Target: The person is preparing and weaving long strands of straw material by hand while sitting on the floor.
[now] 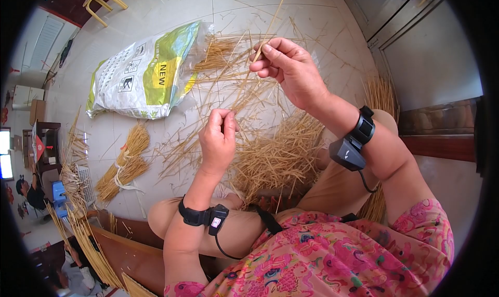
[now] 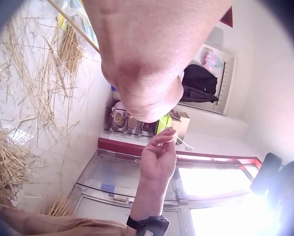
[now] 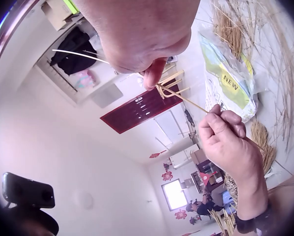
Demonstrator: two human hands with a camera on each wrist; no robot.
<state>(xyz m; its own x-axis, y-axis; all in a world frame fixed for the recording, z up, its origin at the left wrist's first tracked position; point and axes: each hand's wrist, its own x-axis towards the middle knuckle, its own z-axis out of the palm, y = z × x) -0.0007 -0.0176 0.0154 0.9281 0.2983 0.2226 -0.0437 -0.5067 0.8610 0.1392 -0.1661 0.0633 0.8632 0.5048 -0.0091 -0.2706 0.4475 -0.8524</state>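
Observation:
A single thin straw stalk [image 1: 275,17] slants up past the right hand [image 1: 291,70], which pinches it between thumb and fingers. Lower and to the left, the left hand [image 1: 218,141] has curled fingers and grips the same stalk; the right wrist view shows the stalk [image 3: 186,100] running between both hands. From the left hand, another length of stalk [image 2: 74,25] juts out in the left wrist view. Beneath the hands lies a heap of loose straw [image 1: 280,156], close to the person's feet. The left fingertips are partly hidden in the left wrist view.
A white and green bag [image 1: 150,70] with straw at its mouth lies on the tiled floor. Beside it rests a tied straw bundle [image 1: 123,164]. A metal door [image 1: 431,63] stands at the right, a wooden bench [image 1: 122,250] at the lower left, and a yellow stool [image 1: 106,0] further off.

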